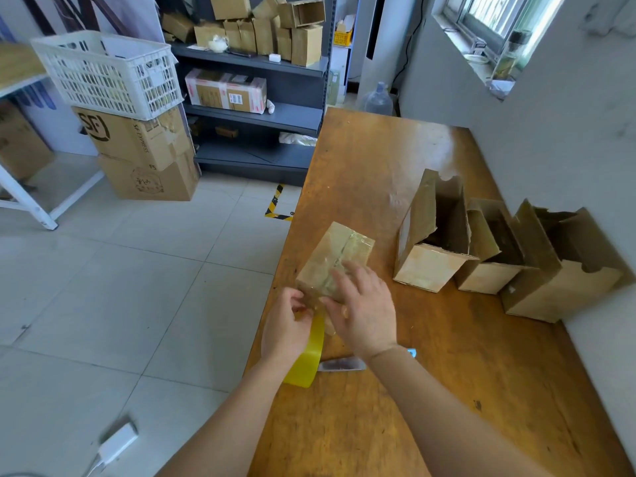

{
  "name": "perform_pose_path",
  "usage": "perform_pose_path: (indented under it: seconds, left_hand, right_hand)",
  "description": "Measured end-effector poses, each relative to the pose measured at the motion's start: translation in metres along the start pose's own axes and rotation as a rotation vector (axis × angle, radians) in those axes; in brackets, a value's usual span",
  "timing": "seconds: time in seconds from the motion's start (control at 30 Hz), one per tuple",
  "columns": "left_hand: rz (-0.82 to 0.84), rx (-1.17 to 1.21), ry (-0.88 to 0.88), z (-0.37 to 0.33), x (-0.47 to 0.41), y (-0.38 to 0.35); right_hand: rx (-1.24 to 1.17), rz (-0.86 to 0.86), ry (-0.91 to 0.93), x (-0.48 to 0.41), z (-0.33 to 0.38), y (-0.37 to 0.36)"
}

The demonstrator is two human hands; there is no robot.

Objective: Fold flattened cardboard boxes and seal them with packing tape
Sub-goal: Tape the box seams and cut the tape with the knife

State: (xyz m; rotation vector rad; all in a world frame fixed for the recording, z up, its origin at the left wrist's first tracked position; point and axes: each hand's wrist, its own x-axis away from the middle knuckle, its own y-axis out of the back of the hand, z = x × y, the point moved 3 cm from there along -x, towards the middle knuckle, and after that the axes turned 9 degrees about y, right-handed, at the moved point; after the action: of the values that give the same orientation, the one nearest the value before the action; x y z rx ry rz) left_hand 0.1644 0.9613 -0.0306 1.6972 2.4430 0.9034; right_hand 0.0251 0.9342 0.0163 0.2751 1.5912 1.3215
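Perhaps pinched tape (307, 356), box (339, 251) at table (361, 425) edge

Bright window (495, 15) daylight, bowed edges, slight blur.
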Motion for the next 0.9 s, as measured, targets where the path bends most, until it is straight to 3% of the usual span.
perform_pose_path:
  seconds: [0.13,0.37,0.7,0.9]
  left_hand:
    - [-0.005,0.001,-0.016,-0.001,-0.002,0.004]
    - [0.02,-0.163,0.061,-0.001,-0.012,0.007]
    - [0.112,-0.087,0.083,0.01,-0.007,0.019]
    - [0.091,0.011,0.087,-0.001,-0.002,0.038]
  right_hand:
    - [0.005,0.214,0.076,-0.015,0.005,-0.023]
    - [0.005,0.202,0.071,-0.019,-0.004,-0.028]
    - [0.005,0.12,0.014,-0.026,0.002,-0.027]
    - [0.034,0.213,-0.007,-0.028,0.005,-0.031]
